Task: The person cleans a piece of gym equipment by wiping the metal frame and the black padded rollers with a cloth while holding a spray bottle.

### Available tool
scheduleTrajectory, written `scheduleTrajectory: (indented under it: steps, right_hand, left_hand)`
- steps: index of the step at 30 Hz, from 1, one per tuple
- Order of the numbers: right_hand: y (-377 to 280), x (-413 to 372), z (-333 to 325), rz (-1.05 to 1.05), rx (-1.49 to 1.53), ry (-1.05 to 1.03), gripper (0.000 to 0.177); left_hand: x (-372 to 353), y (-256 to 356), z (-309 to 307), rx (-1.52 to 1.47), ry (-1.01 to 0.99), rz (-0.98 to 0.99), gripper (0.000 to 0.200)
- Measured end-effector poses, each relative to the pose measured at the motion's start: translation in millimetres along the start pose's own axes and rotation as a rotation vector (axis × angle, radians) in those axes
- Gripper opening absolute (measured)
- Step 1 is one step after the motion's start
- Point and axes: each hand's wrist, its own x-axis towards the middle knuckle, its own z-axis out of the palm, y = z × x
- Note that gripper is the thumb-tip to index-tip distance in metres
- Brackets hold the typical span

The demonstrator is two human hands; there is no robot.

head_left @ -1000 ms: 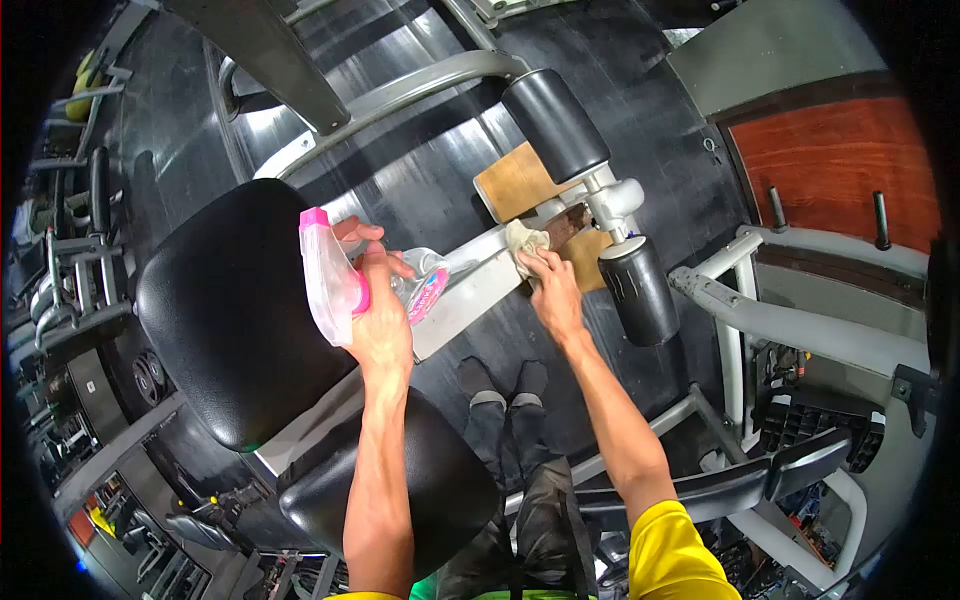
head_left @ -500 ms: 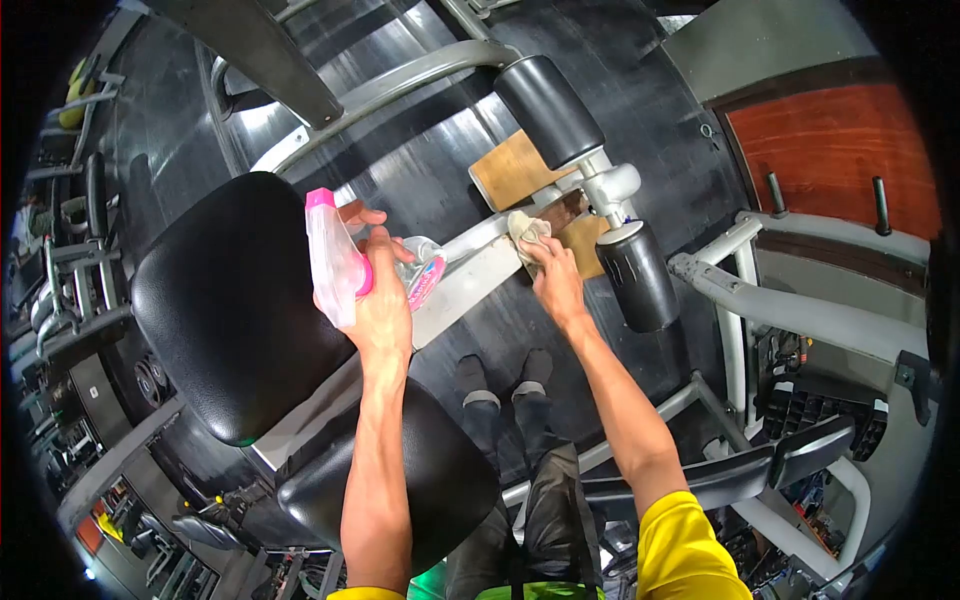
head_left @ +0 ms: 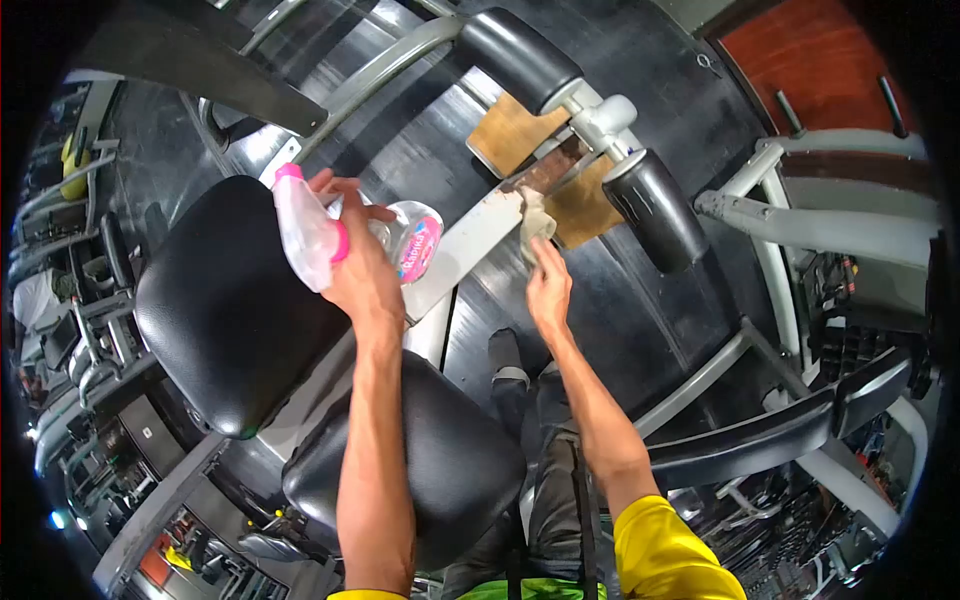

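My left hand (head_left: 362, 268) is closed around a spray bottle (head_left: 417, 246) with a clear body, a pink label and a white-and-pink trigger head. It is held above the black padded backrest (head_left: 230, 310) and the near part of the machine's white beam (head_left: 465, 240). In my right hand (head_left: 547, 290) is a crumpled beige cloth (head_left: 537, 222), at the right edge of the beam close to its worn, rusty end. My fingers hold the cloth from below, and part of it hangs loose.
Black foam rollers (head_left: 655, 210) sit on a crossbar past the beam's end. Wooden boards (head_left: 515, 135) lie beneath it. A black seat pad (head_left: 450, 450) is near my legs. Another machine's grey frame (head_left: 820, 225) stands at right, with a black padded bench (head_left: 740, 445).
My right hand and the cloth have slipped slightly down off the beam's top toward its right edge. The bottle's label has turned more toward me. The whole view has shifted a little.
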Motion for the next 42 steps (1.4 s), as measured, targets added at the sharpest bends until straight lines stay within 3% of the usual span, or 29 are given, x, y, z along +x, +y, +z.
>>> scheduleTrajectory:
  steps: [1,3,4,7,9,15,17,20,21,26,30,35,37,42]
  right_hand:
    - [3.5,-3.0,3.1,0.006,0.007,0.007,0.043]
    - [5.1,-10.6,13.1,0.583,0.682,0.052,0.041]
    - [-4.0,-15.7,6.7,0.719,0.902,0.018,0.043]
    - [12.2,-39.9,8.0,0.83,1.165,-0.047,0.046]
    - [6.2,-50.8,-8.8,0.843,1.189,-0.063,0.049]
    - [15.3,-87.8,-65.5,0.869,1.098,-0.085,0.062]
    - [47.4,-108.6,-72.9,0.814,0.894,-0.03,0.061]
    - [66.4,-116.3,-109.7,0.806,1.066,-0.099,0.057]
    - [62.5,-116.6,-122.7,0.836,1.055,-0.064,0.047]
    - [82.0,-124.9,-162.7,0.856,0.965,-0.025,0.052]
    - [101.2,-122.5,-188.4,0.844,1.033,-0.059,0.042]
    - [107.2,-117.0,-210.5,0.894,0.972,-0.02,0.042]
    - [109.4,-117.6,-212.9,0.869,1.017,-0.063,0.048]
    - [107.3,-121.1,-206.4,0.9,1.022,-0.041,0.042]
  left_hand:
    - [0.4,-0.2,0.0,0.02,-0.012,0.049,0.028]
    - [-1.0,-3.2,2.0,-0.014,-0.036,0.037,0.029]
    - [-2.3,-5.5,4.3,-0.007,-0.043,0.042,0.029]
    - [-13.9,-8.8,8.9,-0.051,-0.141,0.13,0.034]
    - [-21.7,-3.7,9.5,0.086,-0.189,0.089,0.042]
    - [-85.0,39.5,21.7,0.128,-0.287,0.249,0.033]
    - [-123.2,55.5,17.1,0.231,-0.291,0.148,0.032]
    - [-191.9,59.0,12.4,0.18,-0.179,-0.029,0.028]
    - [-215.7,51.0,10.4,0.089,-0.151,-0.083,0.027]
    - [-286.4,-0.7,9.2,0.056,0.137,-0.315,0.019]
    - [-291.2,-29.6,2.5,0.068,0.179,-0.343,0.017]
    - [-279.3,-60.5,-5.0,0.162,0.168,-0.279,0.013]
    - [-276.8,-61.7,-5.3,0.226,0.158,-0.361,0.012]
    - [-283.9,-54.3,3.3,0.086,0.197,-0.364,0.023]
